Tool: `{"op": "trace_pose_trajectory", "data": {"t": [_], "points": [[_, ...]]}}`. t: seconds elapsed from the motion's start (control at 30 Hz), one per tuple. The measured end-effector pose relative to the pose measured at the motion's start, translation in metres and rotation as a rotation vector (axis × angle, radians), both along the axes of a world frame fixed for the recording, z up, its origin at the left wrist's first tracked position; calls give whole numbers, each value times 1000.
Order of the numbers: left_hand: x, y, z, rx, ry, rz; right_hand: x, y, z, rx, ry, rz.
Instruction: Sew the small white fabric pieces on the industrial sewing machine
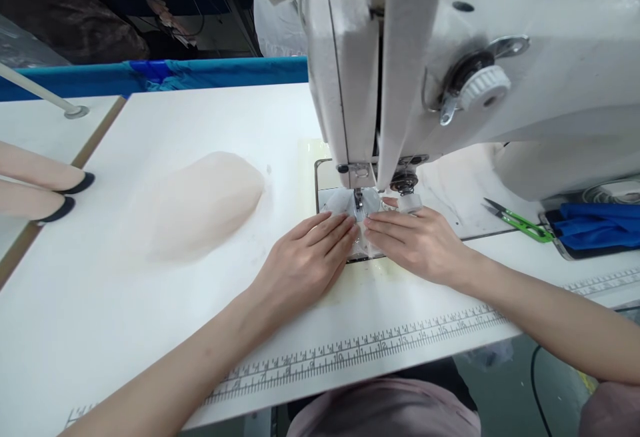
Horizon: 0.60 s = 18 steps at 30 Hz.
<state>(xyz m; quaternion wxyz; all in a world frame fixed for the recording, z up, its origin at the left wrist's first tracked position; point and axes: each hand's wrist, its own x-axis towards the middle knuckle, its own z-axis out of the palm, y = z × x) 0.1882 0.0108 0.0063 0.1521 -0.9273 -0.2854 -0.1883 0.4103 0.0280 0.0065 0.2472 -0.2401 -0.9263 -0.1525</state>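
Note:
A white sewing machine (pixel 345 77) stands over the table. In front of its presser foot (pixel 358 200), a small sheer pale piece (pixel 361 240) lies on the needle plate. My left hand (pixel 313 257) rests flat at the left of this piece, fingers extended and side by side, tips near the foot. From the right, my right hand (pixel 420 240) lies with its fingers stretched toward the same spot, just below a white knob. The fingers partly cover the piece. A sheer beige cup-shaped piece (pixel 215 200) lies on the table left of the machine.
Green-handled snips (pixel 525 225) and a blue cloth (pixel 600 223) on a dark tray lie at the right. A printed ruler (pixel 360 355) runs along the table's front edge. Two skin-toned tubular pieces with dark ends (pixel 40 193) reach in from the left.

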Motion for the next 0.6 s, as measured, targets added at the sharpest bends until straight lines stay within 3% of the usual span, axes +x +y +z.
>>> {"op": "trace_pose_trajectory", "data": {"t": [0.27,0.6], "points": [[1,9,-3,18,-5,38,-1,1,-2,3,-9,-15],[1,0,2,-53,-23,36,-1,2,-3,9,-26,-29]]}}
